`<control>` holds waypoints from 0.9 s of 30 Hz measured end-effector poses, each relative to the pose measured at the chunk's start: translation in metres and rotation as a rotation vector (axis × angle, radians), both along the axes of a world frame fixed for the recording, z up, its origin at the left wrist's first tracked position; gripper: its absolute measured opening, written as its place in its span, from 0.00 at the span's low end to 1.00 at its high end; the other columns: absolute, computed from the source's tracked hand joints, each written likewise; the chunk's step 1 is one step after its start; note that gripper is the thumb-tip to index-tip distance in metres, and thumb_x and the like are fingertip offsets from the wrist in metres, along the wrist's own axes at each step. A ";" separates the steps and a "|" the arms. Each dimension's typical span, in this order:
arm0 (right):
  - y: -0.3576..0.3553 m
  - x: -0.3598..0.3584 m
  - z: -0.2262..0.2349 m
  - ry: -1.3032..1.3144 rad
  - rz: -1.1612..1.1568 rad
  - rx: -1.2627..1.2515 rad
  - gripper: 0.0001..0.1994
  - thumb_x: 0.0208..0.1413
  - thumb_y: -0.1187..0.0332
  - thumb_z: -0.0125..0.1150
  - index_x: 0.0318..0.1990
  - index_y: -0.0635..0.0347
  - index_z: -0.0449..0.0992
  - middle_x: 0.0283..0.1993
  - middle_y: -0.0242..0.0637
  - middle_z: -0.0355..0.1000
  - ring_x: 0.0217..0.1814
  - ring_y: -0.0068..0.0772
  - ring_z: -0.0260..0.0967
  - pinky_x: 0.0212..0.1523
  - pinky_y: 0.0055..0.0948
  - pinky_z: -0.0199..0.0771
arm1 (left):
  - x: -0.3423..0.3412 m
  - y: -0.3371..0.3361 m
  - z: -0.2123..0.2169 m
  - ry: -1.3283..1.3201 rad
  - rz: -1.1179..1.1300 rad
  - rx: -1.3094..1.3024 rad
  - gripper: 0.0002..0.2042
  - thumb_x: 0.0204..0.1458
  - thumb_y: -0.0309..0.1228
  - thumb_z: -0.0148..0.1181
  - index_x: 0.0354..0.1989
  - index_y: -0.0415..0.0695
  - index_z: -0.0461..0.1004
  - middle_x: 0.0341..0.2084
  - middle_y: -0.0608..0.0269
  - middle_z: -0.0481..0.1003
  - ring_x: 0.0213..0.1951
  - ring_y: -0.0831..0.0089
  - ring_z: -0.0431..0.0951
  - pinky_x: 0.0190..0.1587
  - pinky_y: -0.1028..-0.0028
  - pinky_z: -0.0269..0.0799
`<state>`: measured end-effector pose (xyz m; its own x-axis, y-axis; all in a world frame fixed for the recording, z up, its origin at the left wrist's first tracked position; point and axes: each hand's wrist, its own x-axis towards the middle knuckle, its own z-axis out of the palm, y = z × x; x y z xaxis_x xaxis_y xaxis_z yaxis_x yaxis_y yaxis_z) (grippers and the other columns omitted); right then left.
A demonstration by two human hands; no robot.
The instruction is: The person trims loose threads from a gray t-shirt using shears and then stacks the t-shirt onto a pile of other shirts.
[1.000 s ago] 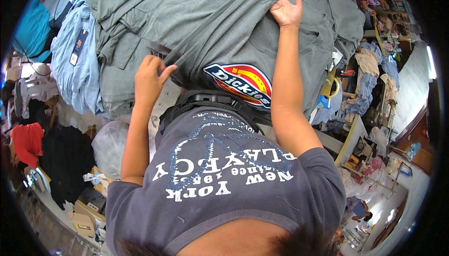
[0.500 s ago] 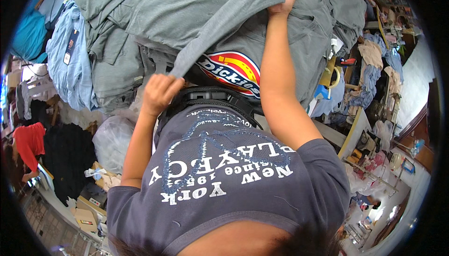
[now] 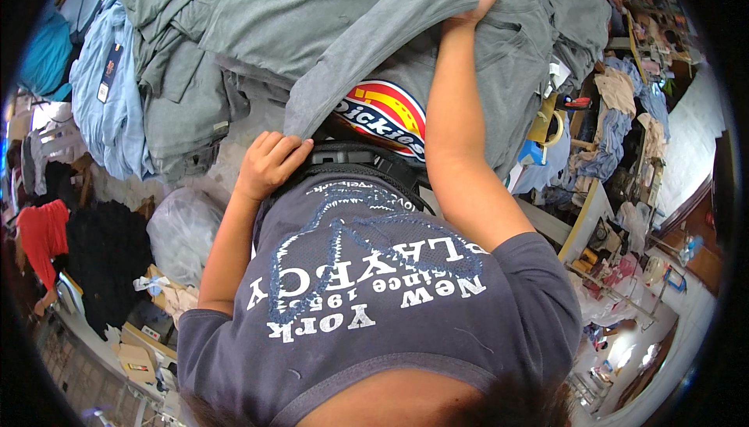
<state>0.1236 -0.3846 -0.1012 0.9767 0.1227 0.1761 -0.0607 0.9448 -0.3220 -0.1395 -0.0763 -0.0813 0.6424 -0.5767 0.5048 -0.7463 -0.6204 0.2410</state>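
The shirts [image 3: 234, 13] are greenish grey, and the strip [image 3: 374, 44] across them is a paler, faintly mottled grey. The emblem [image 3: 390, 103] combines red, yellow, white and dark blue. The person's top [image 3: 437, 325] is dark slate grey, with white lettering and blue-and-white stitched outlines. The bag strap [image 3: 367, 163] is black. At left hang a light-blue garment [image 3: 109, 115], a teal cloth [image 3: 45, 56], a red cloth [image 3: 43, 236] and a black cloth [image 3: 109, 263].

At your far left hangs a light blue garment [image 3: 111, 119] bearing a navy tag [image 3: 109, 76], with teal cloth [image 3: 45, 56] farther left. Nearer on your left are red cloth [image 3: 43, 233], black cloth [image 3: 108, 263], a translucent plastic bag [image 3: 186, 232] and a cardboard box [image 3: 136, 363]. On your right you have a yellow roll [image 3: 559, 132] and, beyond it, beige cloth [image 3: 615, 91].
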 end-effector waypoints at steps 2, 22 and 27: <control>0.006 -0.005 0.008 0.062 -0.102 -0.060 0.31 0.51 0.39 0.33 0.47 0.55 0.67 0.45 0.44 0.67 0.44 0.44 0.64 0.46 0.41 0.65 | -0.001 0.000 0.001 -0.022 0.007 -0.038 0.12 0.33 0.26 0.54 0.31 0.44 0.73 0.24 0.67 0.67 0.23 0.74 0.65 0.23 0.76 0.60; 0.111 0.052 0.070 0.093 0.143 -1.152 0.11 0.50 0.55 0.51 0.34 0.49 0.67 0.29 0.25 0.69 0.27 0.30 0.67 0.27 0.30 0.67 | 0.130 0.109 -0.021 0.227 0.913 -0.231 0.16 0.36 0.21 0.48 0.38 0.45 0.71 0.36 0.56 0.69 0.41 0.63 0.67 0.44 0.68 0.60; 0.029 -0.113 0.091 -0.140 -0.566 -1.343 0.14 0.50 0.60 0.55 0.38 0.62 0.71 0.28 0.32 0.71 0.27 0.18 0.67 0.28 0.16 0.66 | 0.155 0.015 0.029 -0.189 0.545 -0.306 0.19 0.33 0.18 0.48 0.38 0.45 0.70 0.37 0.55 0.67 0.44 0.61 0.64 0.48 0.65 0.55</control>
